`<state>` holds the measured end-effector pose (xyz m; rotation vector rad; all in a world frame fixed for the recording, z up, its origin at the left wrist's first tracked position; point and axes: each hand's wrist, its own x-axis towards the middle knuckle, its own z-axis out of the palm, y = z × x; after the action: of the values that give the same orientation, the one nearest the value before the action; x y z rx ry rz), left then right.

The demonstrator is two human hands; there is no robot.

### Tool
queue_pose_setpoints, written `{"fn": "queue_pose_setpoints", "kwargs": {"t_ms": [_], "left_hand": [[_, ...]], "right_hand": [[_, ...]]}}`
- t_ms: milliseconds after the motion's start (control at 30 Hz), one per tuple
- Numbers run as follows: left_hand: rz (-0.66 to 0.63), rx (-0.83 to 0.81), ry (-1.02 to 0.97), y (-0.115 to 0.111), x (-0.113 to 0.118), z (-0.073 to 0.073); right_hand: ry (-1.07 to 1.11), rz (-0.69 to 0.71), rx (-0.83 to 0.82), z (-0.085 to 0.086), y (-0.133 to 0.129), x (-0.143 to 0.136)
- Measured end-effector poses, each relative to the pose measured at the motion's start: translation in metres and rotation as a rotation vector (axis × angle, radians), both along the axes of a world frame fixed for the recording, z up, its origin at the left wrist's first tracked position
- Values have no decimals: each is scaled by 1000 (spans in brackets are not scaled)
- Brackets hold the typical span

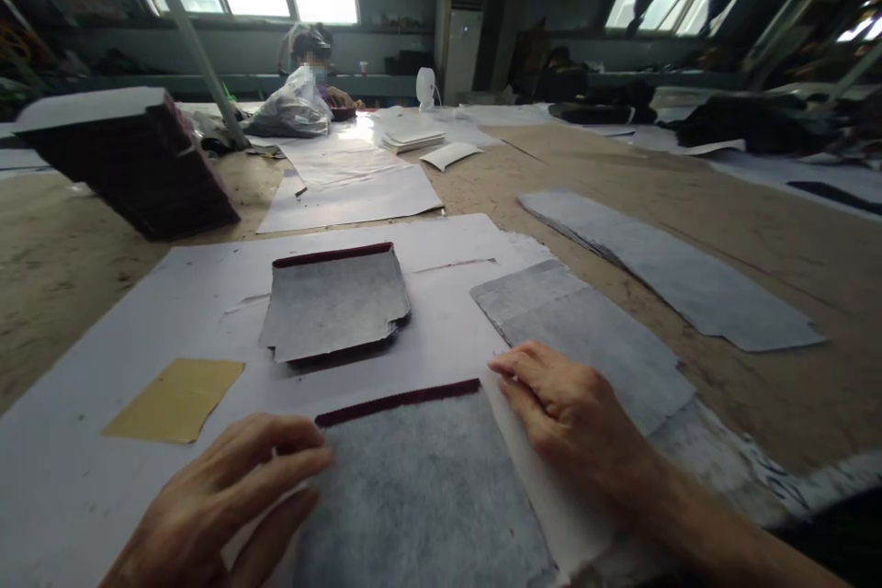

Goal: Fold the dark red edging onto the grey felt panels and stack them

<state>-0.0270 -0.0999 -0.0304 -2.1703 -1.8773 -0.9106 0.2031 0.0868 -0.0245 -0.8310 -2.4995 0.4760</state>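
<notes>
A grey sheet [420, 487] with a dark red strip along its far edge lies in front of me on white paper. My left hand [241, 487] is at its left edge, fingers apart and slightly bent, holding nothing visible. At its far right corner, my right hand [551, 395] has thumb and fingers pressed together beside a white sheet; what lies between the fingertips is too small to tell. Beyond sits a small stack of grey pieces [337, 303] with a similar red edge.
A yellow card [175, 400] lies left. More grey pieces [585, 322] are right, with a long grey stack [675, 276] farther off. A tall dark stack [138, 156] leans at back left. A person [310, 64] sits across the table.
</notes>
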Motion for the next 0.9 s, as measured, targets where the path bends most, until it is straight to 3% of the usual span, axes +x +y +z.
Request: {"fn": "queue_pose_setpoints", "kwargs": {"t_ms": [267,433,533,633,800,900], "left_hand": [[-47,-101,-3,74,39,4],[-30,-275,-75,102,54,2],[-41,-297,-135,103,55,2],[-69,-177,-135,95,55,-1],[-137,192,141,78,57,-3],[-204,302,278,73,57,-1]], "right_hand": [[-80,-16,-213,8,0,-13],[-100,-68,-296,9,-4,-21],[-2,-31,-376,9,-6,-23],[94,30,-386,7,-9,-22],[155,74,-278,-2,-12,-17],[214,105,-236,-5,-14,-14]]}}
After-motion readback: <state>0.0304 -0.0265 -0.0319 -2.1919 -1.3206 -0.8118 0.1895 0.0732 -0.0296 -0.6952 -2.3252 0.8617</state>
